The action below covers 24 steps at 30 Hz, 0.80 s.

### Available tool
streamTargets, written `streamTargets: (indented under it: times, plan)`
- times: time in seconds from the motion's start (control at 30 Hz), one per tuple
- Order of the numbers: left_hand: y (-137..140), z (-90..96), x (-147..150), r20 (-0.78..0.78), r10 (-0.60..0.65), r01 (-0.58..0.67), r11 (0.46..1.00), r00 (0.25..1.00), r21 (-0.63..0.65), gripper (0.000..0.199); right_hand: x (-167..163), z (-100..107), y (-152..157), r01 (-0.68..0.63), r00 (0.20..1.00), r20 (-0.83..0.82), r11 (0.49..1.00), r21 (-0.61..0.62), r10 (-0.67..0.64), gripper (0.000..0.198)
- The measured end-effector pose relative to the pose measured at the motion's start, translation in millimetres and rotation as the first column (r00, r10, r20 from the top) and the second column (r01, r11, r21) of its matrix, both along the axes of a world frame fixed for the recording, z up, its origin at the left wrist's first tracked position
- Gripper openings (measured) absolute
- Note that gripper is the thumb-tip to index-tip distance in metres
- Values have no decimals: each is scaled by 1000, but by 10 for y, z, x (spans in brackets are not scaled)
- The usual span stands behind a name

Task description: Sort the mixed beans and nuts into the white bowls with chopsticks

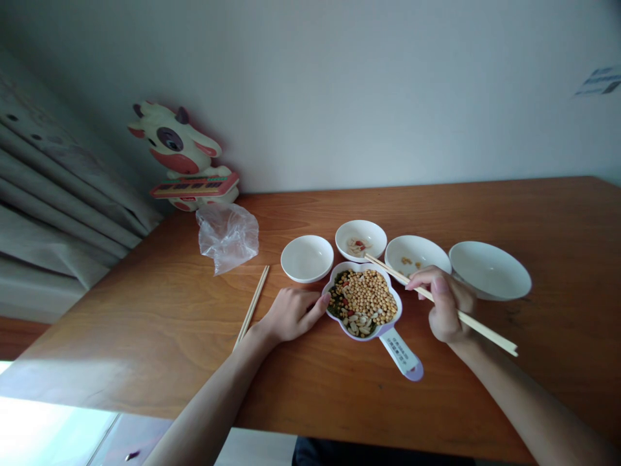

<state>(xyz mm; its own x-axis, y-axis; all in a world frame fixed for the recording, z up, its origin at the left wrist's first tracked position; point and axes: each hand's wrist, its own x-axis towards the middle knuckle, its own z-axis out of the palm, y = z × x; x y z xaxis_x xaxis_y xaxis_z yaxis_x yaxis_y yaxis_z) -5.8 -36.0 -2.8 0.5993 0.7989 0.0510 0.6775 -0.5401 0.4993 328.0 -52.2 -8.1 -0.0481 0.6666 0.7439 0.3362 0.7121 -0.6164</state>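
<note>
**Gripping chopsticks (488,332) beside lilac-rimmed scalloped pan (395,344)**

Holding chopsticks in right hand (447,304), tips narrow, just past pan's far rim, at white bowl (372,232) behind; can't tell if pinching anything. Touching pan's left rim with left hand (295,315); can't tell if clamping. To do well: brace pan lightly, close tips squarely on single pieces, go gently with soybeans (373,291) in pan, probably slippery. Bringing right forearm (528,395) in from pan's near right, left forearm (228,388) from near left, palm down, thumb toward pan.
</note>
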Motion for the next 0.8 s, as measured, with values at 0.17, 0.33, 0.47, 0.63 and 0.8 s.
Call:
streamTargets:
  times: [0.17,0.33,0.47,0.63,0.8]
  plan:
    - [3,-21,-5,2,0,0,1000,1000,13,55,-24,-19,-56,-190,982,6,979,-70,190,42]
    - [0,-22,-11,-1,1,-1,1000,1000,9,55,-63,-3,-99,-269,959,11,919,-288,284,54]
    - [4,-13,-5,3,-4,4,1000,1000,8,55,-72,-54,-112,-259,959,10,896,-361,282,62]
    - [11,-29,-4,-2,1,-1,1000,1000,17,56,-101,-71,-131,-231,962,39,880,-416,270,61]
    - [7,-35,-9,1,-3,3,1000,1000,20,56,-120,-20,-132,-214,964,63,890,-402,260,51]
